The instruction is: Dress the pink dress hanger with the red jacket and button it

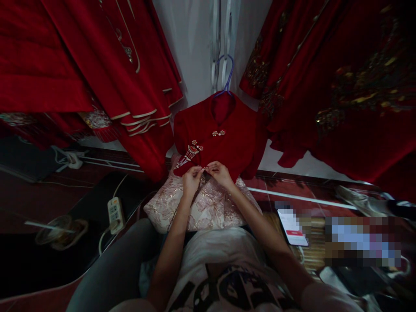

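A short red top (224, 125) with a stand collar hangs in front of me on a purple hanger (227, 76). A small beaded clasp (219, 133) sits below its collar, and a beaded brooch with hanging strands (192, 152) lies on its left side. At the top's lower edge my left hand (192, 181) and my right hand (221, 174) meet, fingertips pinched close together. Something tiny, perhaps beaded, shows between them, too small to make out. Beneath the hands, a pale pink cushion-like piece with shiny floral fabric (208, 214) rests on my lap.
Red garments with gold trim (130, 86) hang at left, and embroidered red ones (357, 95) at right. A power strip (116, 215) and a clear plastic cup (53, 230) lie on a black surface at left. A lit phone (292, 227) is at right, beside blurred-out items.
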Demonstrator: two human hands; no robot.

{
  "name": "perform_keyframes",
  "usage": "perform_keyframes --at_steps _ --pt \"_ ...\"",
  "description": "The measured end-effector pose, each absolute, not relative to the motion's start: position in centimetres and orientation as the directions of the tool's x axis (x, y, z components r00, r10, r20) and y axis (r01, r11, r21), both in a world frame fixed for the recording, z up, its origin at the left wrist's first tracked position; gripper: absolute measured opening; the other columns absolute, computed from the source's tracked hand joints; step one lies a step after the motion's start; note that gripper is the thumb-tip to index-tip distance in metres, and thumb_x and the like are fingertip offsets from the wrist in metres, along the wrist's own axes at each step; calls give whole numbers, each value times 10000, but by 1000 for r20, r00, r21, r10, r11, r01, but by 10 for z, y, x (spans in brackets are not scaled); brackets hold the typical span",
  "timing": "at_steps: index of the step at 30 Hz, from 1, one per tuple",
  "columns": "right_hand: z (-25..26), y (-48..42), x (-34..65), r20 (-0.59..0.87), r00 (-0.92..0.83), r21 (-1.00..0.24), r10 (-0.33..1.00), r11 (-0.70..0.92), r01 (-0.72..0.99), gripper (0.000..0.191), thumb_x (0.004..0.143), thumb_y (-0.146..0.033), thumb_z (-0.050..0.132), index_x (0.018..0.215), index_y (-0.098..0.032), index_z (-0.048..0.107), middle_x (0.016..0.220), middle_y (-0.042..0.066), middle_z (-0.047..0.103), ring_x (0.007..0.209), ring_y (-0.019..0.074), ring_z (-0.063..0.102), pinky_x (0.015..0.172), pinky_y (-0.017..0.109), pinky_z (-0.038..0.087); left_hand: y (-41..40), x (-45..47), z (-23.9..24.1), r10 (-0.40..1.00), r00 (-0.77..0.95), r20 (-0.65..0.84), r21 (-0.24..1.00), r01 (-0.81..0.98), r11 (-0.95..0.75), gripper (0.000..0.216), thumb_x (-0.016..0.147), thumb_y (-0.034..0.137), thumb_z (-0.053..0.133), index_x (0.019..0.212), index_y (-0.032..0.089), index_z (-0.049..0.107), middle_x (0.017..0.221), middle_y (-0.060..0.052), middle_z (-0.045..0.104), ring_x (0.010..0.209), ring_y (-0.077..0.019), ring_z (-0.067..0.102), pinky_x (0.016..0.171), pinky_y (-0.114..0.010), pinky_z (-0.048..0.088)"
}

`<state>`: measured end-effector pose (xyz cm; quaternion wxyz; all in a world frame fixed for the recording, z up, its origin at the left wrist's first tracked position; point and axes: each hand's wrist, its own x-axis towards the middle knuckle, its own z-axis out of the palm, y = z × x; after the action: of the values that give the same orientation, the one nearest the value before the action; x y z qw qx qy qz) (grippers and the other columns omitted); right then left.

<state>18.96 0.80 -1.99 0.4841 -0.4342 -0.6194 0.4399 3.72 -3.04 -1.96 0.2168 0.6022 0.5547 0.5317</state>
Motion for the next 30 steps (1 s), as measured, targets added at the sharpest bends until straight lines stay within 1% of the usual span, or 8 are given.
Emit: perform_keyframes --at_steps 4,9,14,18,20,23,28,30 --pt "-18 8 189 190 -177 -974 966 208 88 182 711 -266 697 841 -166 618 820 49 679 746 138 649 772 293 535 -34 38 -16 871 -204 447 831 454 -321 181 819 345 635 871 172 629 854 -46 684 789 -139 663 767 -282 544" --pt "-7 6 192 140 -206 -983 969 161 85 206 688 -286 718 828 -159 635 825 59 697 753 135 656 788 296 532 -34 45 -9 876 -228 425 854 421 -305 116 803 264 621 857 169 582 777 -21 649 712 -114 631 682 -232 517" --pt "20 4 222 54 -478 -995 877 89 50 277 627 -289 767 842 -149 661 848 48 702 760 126 649 799 296 513 -5 43 13 902 -322 287 958 68 -280 258 766 311 669 966 167 591 891 -53 667 785 -117 642 729 -242 519" --pt "35 5 246 -41 -636 -998 771 -1 63 310 640 -282 764 903 -153 663 824 26 701 726 109 638 766 281 505 20 40 36 956 -269 120 923 -323 -207 257 803 347 639 968 151 629 1010 -94 694 887 -132 664 871 -305 502" --pt "37 5 250 -51 -635 -998 771 -20 56 305 645 -277 763 905 -156 658 835 23 701 728 102 634 776 279 501 27 41 42 976 -211 50 902 -410 -135 268 773 345 680 942 140 656 1019 -100 703 885 -132 666 894 -306 486" --pt "35 6 248 -50 -625 -999 779 -25 48 303 645 -276 766 900 -159 652 843 21 697 731 100 626 770 275 498 34 45 45 985 -173 21 903 -420 -93 295 718 334 730 937 140 693 999 -90 713 841 -120 662 859 -278 482" --pt "28 5 240 -21 -612 -1000 791 -3 31 313 647 -289 766 909 -161 651 846 20 689 743 102 622 762 273 494 44 49 42 936 -348 42 931 -325 -163 210 665 259 758 817 133 688 821 -48 712 695 -89 624 711 -217 465" --pt "29 5 240 -16 -611 -1000 791 -1 24 319 648 -294 765 912 -159 648 855 23 690 752 104 624 773 277 493 46 53 45 933 -356 53 956 -252 -151 188 685 273 744 798 139 676 771 -31 698 657 -82 604 678 -209 453"
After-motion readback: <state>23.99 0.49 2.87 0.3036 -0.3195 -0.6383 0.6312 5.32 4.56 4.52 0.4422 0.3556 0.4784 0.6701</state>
